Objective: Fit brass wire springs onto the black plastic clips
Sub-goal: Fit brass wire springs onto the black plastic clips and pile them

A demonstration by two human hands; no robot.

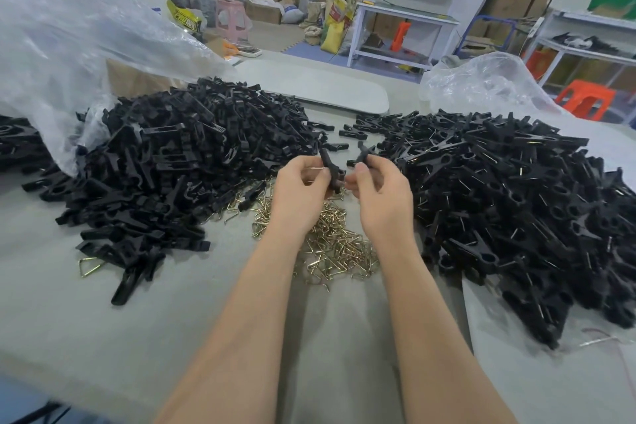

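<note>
My left hand (300,193) grips one black plastic clip half (329,166) together with a thin brass wire spring (317,168) that pokes out by my fingers. My right hand (380,198) pinches a second black clip half (362,154). The two halves meet at their lower ends between my hands, above the table. Under my hands lies a loose heap of brass wire springs (339,244). A big pile of bare black clip parts (179,162) lies to the left. On the right sits a pile of clips with springs on them (516,203).
The grey table (192,320) carries everything. A clear plastic bag (69,55) spills over the left pile, and another clear bag (481,83) lies behind the right pile. One stray spring (90,265) lies at the left pile's front. Shelving, stools and cardboard boxes stand beyond the table.
</note>
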